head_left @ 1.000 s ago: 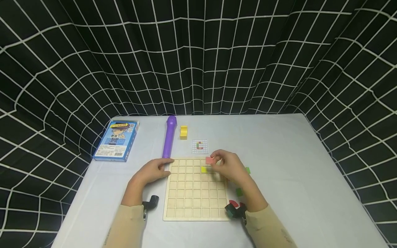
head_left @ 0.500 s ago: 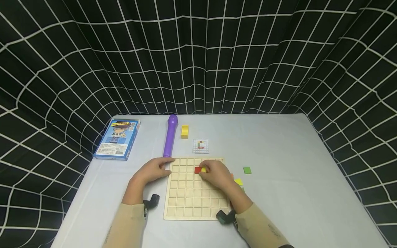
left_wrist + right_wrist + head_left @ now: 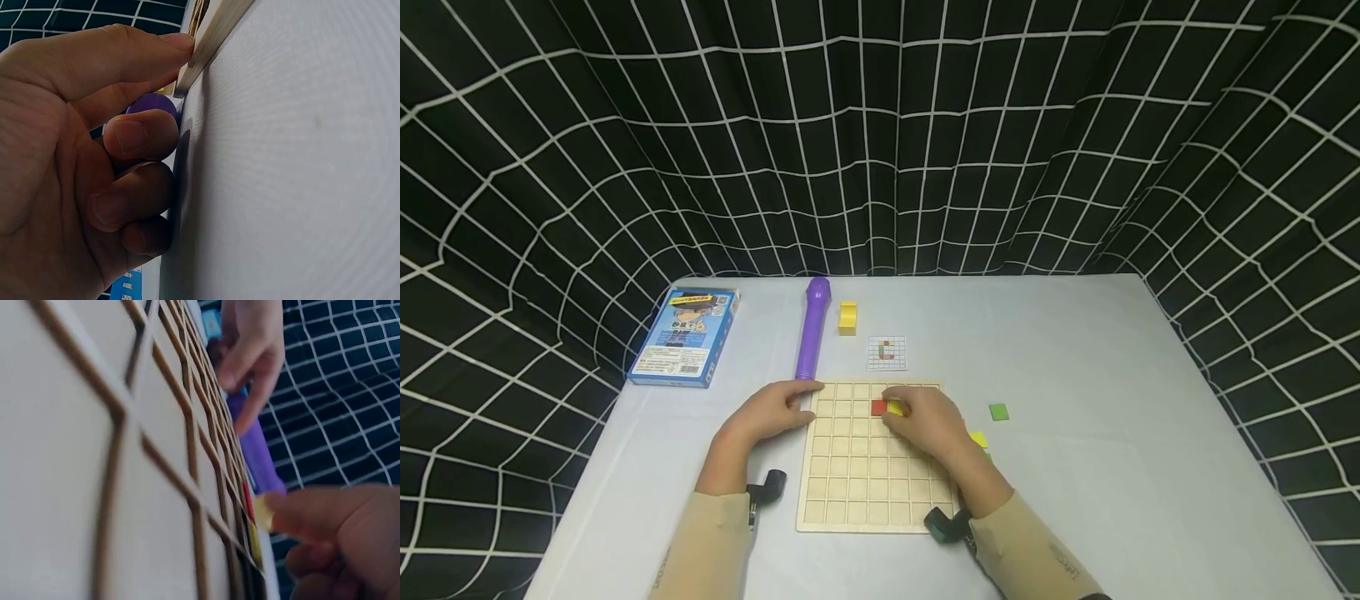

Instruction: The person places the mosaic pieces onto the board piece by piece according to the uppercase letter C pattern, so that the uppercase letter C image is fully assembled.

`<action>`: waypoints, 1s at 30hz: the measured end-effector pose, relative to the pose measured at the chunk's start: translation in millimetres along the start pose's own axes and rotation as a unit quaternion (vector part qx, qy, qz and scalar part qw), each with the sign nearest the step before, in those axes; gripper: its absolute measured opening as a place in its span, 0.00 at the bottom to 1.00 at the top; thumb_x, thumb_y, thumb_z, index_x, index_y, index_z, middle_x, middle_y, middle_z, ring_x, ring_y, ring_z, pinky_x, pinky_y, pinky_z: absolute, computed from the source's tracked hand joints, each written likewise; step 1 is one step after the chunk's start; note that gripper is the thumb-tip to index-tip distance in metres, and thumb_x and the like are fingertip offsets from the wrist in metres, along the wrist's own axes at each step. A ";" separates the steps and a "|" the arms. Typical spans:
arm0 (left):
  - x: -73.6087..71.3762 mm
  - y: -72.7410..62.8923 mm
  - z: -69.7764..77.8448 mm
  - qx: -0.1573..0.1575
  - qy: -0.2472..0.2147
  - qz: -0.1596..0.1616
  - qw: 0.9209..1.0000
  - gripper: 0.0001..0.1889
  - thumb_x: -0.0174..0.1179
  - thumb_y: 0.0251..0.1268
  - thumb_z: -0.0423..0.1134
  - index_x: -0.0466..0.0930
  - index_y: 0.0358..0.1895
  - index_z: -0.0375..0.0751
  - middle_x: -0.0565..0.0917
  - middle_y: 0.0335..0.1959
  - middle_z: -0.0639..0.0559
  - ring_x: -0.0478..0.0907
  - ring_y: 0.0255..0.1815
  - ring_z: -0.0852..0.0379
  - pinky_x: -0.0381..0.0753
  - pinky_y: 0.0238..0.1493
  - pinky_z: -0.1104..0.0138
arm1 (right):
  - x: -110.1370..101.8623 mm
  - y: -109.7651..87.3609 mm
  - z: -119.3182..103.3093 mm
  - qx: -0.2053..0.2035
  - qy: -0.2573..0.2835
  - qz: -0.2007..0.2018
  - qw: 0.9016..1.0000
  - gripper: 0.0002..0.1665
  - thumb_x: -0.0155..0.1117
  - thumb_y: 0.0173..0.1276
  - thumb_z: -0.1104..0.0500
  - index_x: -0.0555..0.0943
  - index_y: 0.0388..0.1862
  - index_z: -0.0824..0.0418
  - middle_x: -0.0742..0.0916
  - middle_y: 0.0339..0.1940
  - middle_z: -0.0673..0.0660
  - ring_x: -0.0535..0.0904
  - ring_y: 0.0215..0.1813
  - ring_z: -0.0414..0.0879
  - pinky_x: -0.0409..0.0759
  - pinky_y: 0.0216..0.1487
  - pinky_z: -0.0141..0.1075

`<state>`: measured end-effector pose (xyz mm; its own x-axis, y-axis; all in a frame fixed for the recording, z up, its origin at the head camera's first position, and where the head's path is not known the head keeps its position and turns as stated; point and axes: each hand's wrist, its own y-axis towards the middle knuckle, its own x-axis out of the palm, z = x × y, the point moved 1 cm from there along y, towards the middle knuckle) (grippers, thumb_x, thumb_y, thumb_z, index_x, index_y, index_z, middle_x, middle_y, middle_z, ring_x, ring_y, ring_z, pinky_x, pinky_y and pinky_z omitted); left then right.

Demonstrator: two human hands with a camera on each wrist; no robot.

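A wooden grid board [image 3: 847,467] lies before me. My left hand [image 3: 769,414] touches its left edge with index finger and thumb. In the left wrist view the hand's other fingers curl beside the board, holding nothing. Over the upper part of the board is my right hand [image 3: 923,419], thumb and index finger apart. Those fingertips are at a red tile [image 3: 878,407] and a yellow tile [image 3: 896,407], which lie side by side in cells. In the right wrist view the red tile [image 3: 248,499] lies flat, with a small gap to the right hand's fingertip. Whether any finger touches a tile is unclear.
Behind the board lie a pattern card [image 3: 887,353], a yellow block [image 3: 847,318] and a purple microphone-shaped tube [image 3: 812,329]. A blue box [image 3: 685,337] is at the far left. Right of the board lie a green tile [image 3: 998,412] and another yellow tile [image 3: 977,439].
My right hand has moved left and slightly down across the board. The tile it held now lies as the red tile left of the yellow one. My left hand stays in place.
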<state>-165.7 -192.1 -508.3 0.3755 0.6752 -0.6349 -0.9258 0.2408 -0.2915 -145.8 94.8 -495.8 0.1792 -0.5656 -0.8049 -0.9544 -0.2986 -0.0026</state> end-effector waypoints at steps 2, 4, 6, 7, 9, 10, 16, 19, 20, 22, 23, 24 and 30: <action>0.0 0.0 0.1 -0.002 0.000 0.000 1.000 0.31 0.72 0.58 0.41 0.80 0.68 0.55 0.70 0.25 0.50 0.68 0.29 0.53 0.69 0.36 0.59 | -10.7 -1.9 0.3 0.019 0.018 -0.002 1.000 0.22 0.72 0.68 0.51 0.86 0.59 0.54 0.69 0.14 0.45 0.62 0.20 0.40 0.63 0.25 0.37; 0.0 0.4 -0.4 -0.002 0.000 0.001 1.000 0.31 0.72 0.58 0.41 0.80 0.68 0.55 0.71 0.25 0.50 0.68 0.28 0.53 0.69 0.36 0.59 | -23.0 -3.6 3.6 0.034 0.047 -0.006 0.998 0.22 0.71 0.69 0.51 0.86 0.60 0.54 0.70 0.13 0.47 0.62 0.18 0.41 0.63 0.23 0.37; 0.0 0.9 -0.6 -0.002 0.001 0.000 1.000 0.31 0.72 0.58 0.41 0.80 0.69 0.55 0.71 0.25 0.49 0.68 0.28 0.53 0.69 0.36 0.59 | -35.7 -5.0 9.8 0.039 0.075 -0.013 0.996 0.22 0.69 0.71 0.51 0.85 0.61 0.55 0.73 0.16 0.48 0.64 0.17 0.41 0.64 0.21 0.37; -0.2 1.4 -0.7 -0.001 0.002 0.000 1.000 0.31 0.72 0.58 0.41 0.79 0.69 0.55 0.71 0.25 0.49 0.68 0.28 0.53 0.69 0.36 0.59 | -42.1 -5.6 13.5 0.038 0.084 -0.021 0.995 0.23 0.69 0.71 0.51 0.84 0.62 0.56 0.74 0.18 0.49 0.65 0.18 0.42 0.64 0.21 0.37; -0.6 2.7 -0.9 0.004 0.004 -0.002 1.000 0.31 0.72 0.59 0.41 0.79 0.69 0.55 0.71 0.25 0.49 0.68 0.29 0.53 0.69 0.37 0.59 | -52.9 -6.7 23.3 0.036 0.111 -0.041 0.992 0.23 0.69 0.72 0.53 0.83 0.63 0.58 0.77 0.22 0.51 0.70 0.17 0.45 0.66 0.20 0.36; -0.9 3.4 -0.9 0.006 0.005 -0.003 1.000 0.31 0.72 0.59 0.41 0.79 0.69 0.55 0.71 0.26 0.50 0.68 0.29 0.53 0.69 0.37 0.59 | -58.0 -7.2 28.5 0.037 0.119 -0.051 0.991 0.24 0.69 0.72 0.53 0.82 0.64 0.59 0.78 0.25 0.52 0.73 0.18 0.46 0.68 0.21 0.37; -2.4 5.6 -2.2 0.007 0.002 -0.004 1.000 0.31 0.72 0.59 0.41 0.79 0.69 0.55 0.70 0.25 0.50 0.68 0.29 0.53 0.69 0.37 0.59 | -79.6 -11.0 52.7 0.070 0.110 -0.108 0.986 0.27 0.72 0.68 0.55 0.82 0.63 0.62 0.79 0.31 0.54 0.74 0.31 0.48 0.71 0.33 0.40; -1.8 6.0 -4.2 0.006 0.001 -0.004 1.000 0.31 0.72 0.59 0.41 0.79 0.69 0.55 0.70 0.25 0.50 0.68 0.29 0.54 0.69 0.36 0.60 | -85.4 -14.9 61.1 0.097 0.104 -0.145 0.979 0.25 0.74 0.64 0.57 0.83 0.59 0.63 0.78 0.29 0.53 0.72 0.34 0.46 0.70 0.38 0.41; -1.5 6.0 -4.7 0.006 0.001 -0.004 1.000 0.31 0.72 0.59 0.41 0.79 0.69 0.55 0.70 0.25 0.50 0.68 0.29 0.54 0.69 0.36 0.60 | -86.7 -16.5 63.4 0.106 0.103 -0.155 0.977 0.23 0.75 0.62 0.60 0.84 0.56 0.63 0.77 0.27 0.52 0.72 0.33 0.46 0.70 0.39 0.41; -0.9 6.1 -5.6 0.006 0.001 -0.003 1.000 0.31 0.72 0.59 0.41 0.79 0.69 0.55 0.70 0.25 0.50 0.67 0.28 0.54 0.69 0.35 0.60 | -88.6 -20.1 67.4 0.127 0.098 -0.173 0.972 0.18 0.75 0.59 0.63 0.85 0.49 0.63 0.76 0.23 0.52 0.71 0.30 0.46 0.69 0.38 0.40; -0.7 5.9 -5.8 0.005 -0.001 -0.003 1.000 0.31 0.72 0.59 0.41 0.79 0.69 0.55 0.70 0.24 0.50 0.67 0.28 0.54 0.69 0.35 0.60 | -89.0 -22.0 69.3 0.136 0.090 -0.180 0.970 0.16 0.75 0.57 0.64 0.84 0.45 0.62 0.75 0.23 0.52 0.70 0.30 0.46 0.68 0.37 0.40; -0.3 5.8 -6.0 0.005 -0.001 -0.003 1.000 0.31 0.72 0.59 0.41 0.79 0.69 0.54 0.70 0.24 0.50 0.67 0.28 0.54 0.69 0.35 0.60 | -89.3 -24.0 70.6 0.146 0.081 -0.186 0.968 0.14 0.75 0.55 0.66 0.84 0.42 0.62 0.76 0.23 0.52 0.70 0.29 0.46 0.69 0.36 0.40; 1.1 4.2 -6.2 0.003 -0.003 -0.003 1.000 0.31 0.72 0.59 0.41 0.79 0.68 0.55 0.70 0.25 0.50 0.67 0.28 0.54 0.68 0.35 0.60 | -89.0 -27.6 74.6 0.178 0.011 -0.164 0.970 0.12 0.75 0.52 0.65 0.81 0.34 0.60 0.80 0.32 0.55 0.73 0.35 0.51 0.72 0.36 0.44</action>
<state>-168.9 -194.7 -514.6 0.3805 0.6775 -0.6295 -0.9239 0.2492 -0.2903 -153.2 210.7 -468.3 0.4886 -0.5020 -0.7137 -0.8664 -0.1823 -0.4649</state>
